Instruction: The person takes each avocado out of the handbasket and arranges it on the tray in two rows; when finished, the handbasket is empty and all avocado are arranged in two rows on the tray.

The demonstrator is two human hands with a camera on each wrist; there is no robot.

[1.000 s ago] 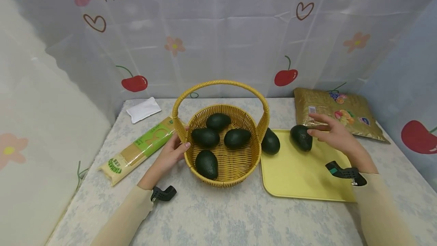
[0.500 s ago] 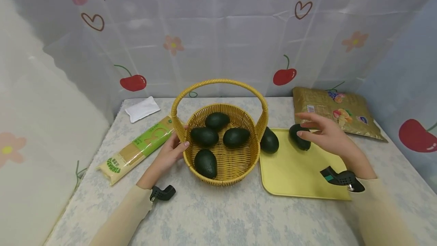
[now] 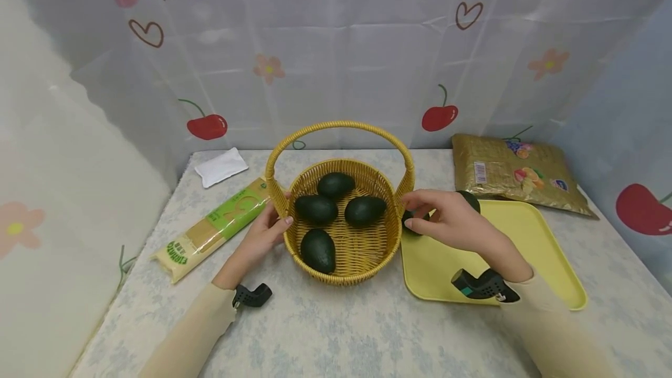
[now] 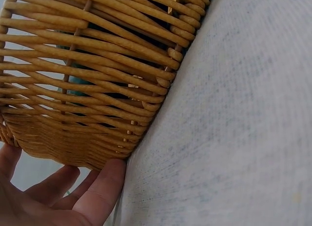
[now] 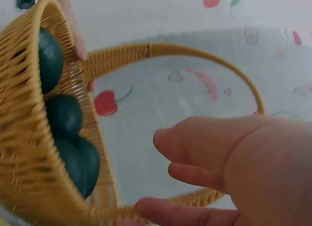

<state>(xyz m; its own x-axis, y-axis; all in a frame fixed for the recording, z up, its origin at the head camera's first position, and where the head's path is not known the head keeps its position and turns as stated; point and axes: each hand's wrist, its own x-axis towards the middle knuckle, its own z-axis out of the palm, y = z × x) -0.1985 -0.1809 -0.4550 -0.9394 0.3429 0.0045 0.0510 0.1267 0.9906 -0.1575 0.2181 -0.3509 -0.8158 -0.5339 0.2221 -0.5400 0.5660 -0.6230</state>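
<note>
A pale printed backdrop (image 3: 336, 63) is hanging beyond the left hand (image 3: 262, 235) and the right hand (image 3: 448, 220), and a blue-patterned tablecloth (image 3: 341, 331) is spreading beneath them. A yellow tray (image 3: 504, 249) is lying under the right hand and wrist. A wicker basket (image 3: 362, 252) is standing upright between the hands, its arched handle (image 3: 340, 125) rising above them both. A gold bag (image 3: 511, 174) is lying flat beyond the right hand, past the tray's far edge. A green-and-tan packet (image 3: 212, 229) is slanting on the outer side of the left hand, near the basket.

The left hand is resting against the basket's outer side, fingers spread and fingertips touching the weave. The right hand is hovering over the tray's near-basket end, thumb and fingers parted widely, with nothing showing between them in the right wrist view.

Four avocados (image 3: 318, 251) are lying inside the basket, between the hands. A fifth avocado (image 3: 416, 230) is sitting just below the right hand's fingers, partly hidden; whether they are touching it, one cannot tell. A sixth avocado (image 3: 472, 200) is peeking out from behind that hand. A small white pouch (image 3: 221, 168) is lying beyond the left hand, past the packet.
</note>
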